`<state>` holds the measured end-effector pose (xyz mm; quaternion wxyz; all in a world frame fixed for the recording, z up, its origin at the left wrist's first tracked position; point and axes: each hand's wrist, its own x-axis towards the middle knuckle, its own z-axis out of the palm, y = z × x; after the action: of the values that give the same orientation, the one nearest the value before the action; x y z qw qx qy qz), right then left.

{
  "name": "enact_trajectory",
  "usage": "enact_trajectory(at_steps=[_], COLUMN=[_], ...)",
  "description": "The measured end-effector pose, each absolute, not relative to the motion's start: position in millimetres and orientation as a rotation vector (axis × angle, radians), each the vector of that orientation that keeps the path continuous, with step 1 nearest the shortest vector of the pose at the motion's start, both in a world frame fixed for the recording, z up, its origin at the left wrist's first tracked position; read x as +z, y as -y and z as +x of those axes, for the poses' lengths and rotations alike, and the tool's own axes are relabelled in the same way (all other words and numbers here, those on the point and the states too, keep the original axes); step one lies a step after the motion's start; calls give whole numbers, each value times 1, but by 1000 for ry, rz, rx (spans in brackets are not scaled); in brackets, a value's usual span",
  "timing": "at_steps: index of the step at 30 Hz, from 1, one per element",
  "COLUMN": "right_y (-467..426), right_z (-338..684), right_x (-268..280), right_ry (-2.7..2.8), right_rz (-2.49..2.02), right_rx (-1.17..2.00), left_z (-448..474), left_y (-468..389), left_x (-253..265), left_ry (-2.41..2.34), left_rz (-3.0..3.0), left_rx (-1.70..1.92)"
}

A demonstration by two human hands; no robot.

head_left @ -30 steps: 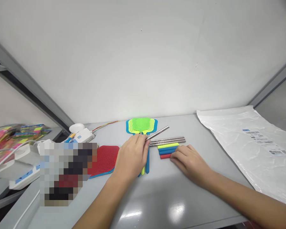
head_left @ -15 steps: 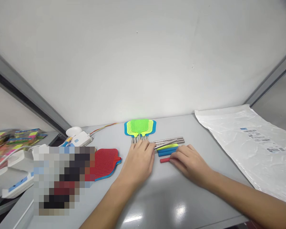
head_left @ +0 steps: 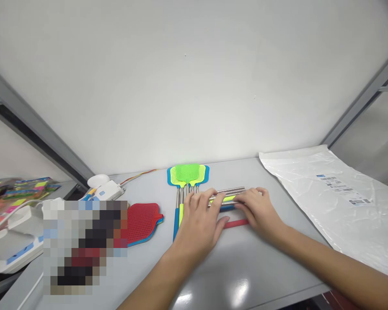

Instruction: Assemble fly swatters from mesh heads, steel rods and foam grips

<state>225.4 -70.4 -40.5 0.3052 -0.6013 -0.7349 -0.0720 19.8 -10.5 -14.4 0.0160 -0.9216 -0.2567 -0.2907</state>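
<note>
Several fly swatters lie together at the back middle, with green, yellow and blue heads, steel shafts and coloured grips. My left hand partly covers their lower ends. Its fingers bend over the left end of a bunch of metal rods, thumb apart below. From the other side my right hand pinches the right end of a rod. Under and between the fingers show a yellow-green grip and a blue grip. Closer to me a red grip lies between both hands, its ends partly hidden.
Red and blue swatter heads are stacked at left, beside a pixelated patch. Power strips and a white plug adapter with cables lie farther left, near colourful packets. A white plastic mailer covers the right side.
My left hand has shifted right and its thumb now stands apart, uncovering swatter grips. My right hand has moved from the red grip up to the rods. The view has tilted slightly.
</note>
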Motion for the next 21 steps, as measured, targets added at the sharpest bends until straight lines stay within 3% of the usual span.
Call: enact_trajectory(at_steps=[3,8,21], right_y=[62,26,-22], right_z=[240,260,268], right_x=[-32,-22,-31], right_ry=[1863,1882,2045], right_rz=[-1700,-1843,-1936], right_rx=[-122,-1,234], left_z=[21,30,28], left_y=[20,42,32], left_x=[-18,-37,-38], left_ry=[589,109,334], left_rz=[-2840,-3030,-3080], left_rx=[-980,-594,-465])
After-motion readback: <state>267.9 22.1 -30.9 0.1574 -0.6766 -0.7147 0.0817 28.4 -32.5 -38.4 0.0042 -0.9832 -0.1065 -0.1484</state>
